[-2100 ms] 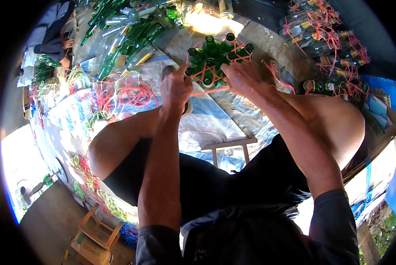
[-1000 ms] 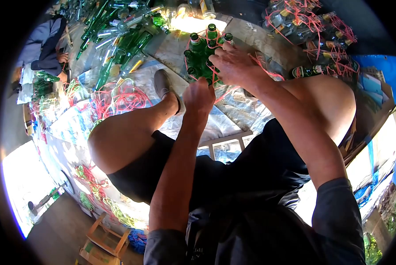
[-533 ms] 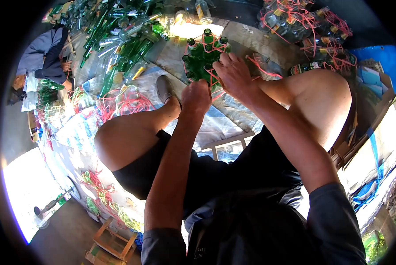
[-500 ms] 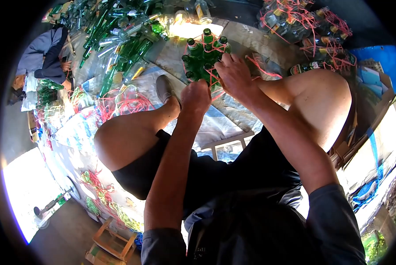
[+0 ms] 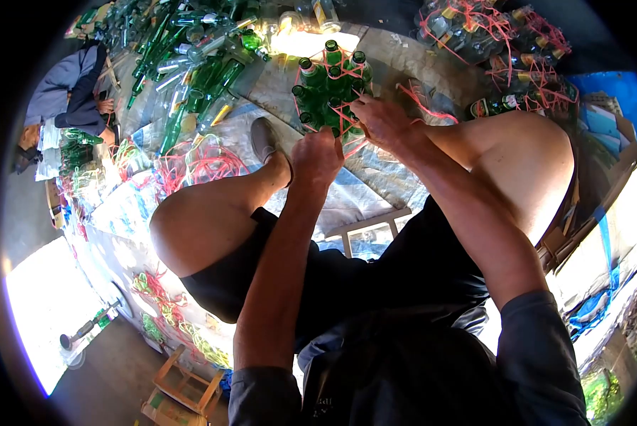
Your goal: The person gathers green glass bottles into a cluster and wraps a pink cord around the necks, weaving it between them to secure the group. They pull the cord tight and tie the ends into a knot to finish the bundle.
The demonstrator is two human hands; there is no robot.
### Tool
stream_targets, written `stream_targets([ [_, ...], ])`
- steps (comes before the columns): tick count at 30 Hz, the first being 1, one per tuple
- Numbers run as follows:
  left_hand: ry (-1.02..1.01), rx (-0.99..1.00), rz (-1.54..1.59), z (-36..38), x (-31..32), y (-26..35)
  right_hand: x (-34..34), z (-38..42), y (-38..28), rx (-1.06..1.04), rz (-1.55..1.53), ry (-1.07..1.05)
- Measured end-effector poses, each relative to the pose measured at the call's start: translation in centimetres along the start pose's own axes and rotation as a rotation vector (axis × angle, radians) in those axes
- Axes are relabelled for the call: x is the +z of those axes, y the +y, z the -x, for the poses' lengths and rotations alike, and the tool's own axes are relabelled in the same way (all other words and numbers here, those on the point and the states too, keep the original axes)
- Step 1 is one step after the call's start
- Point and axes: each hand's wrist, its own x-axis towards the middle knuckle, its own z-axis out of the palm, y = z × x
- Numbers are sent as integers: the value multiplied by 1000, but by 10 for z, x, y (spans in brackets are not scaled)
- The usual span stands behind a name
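A cluster of green glass bottles [image 5: 333,85] stands upright in front of me, with red plastic twine [image 5: 352,112] running round and between the necks. At the near side of the cluster my left hand [image 5: 318,153] is closed in a fist, gripping the twine. My right hand [image 5: 382,122] is pinched at the right near edge of the bottles, also on the twine. Short red strands show between the two hands. The fingertips are partly hidden by the backs of the hands.
Loose green bottles [image 5: 212,85] lie heaped at the far left, near a co-worker bending over [image 5: 66,89]. Tied bottle bundles [image 5: 467,28] sit at the far right. Red twine [image 5: 201,165] lies tangled left of my shoe [image 5: 264,138]. A wooden stool [image 5: 183,383] stands at lower left.
My right hand has moved slightly down and to the right, away from the bottle tops. My left hand has barely shifted. The bottles stay upright in place.
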Motion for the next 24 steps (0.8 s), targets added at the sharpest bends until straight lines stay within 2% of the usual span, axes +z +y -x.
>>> stream_targets([
  [5,70,-10,64,-2,19,16,-21,-9,16,-28,90,-147],
  [8,112,-33,107,-4,25,34,-27,-14,31,-67,105,-151],
  [11,77,-105,89,-2,24,46,-32,-17,36,-54,83,-214],
  [13,14,-91,70,-4,16,47,-32,-19,36,-62,111,-218],
  [16,-94,-34,55,-13,7,36,-44,-22,8,44,87,-153],
  [19,-168,46,16,-23,-1,31,-41,-26,3,-74,89,-127],
  [24,-331,169,-99,-41,-13,26,-19,-28,18,-78,81,-126],
])
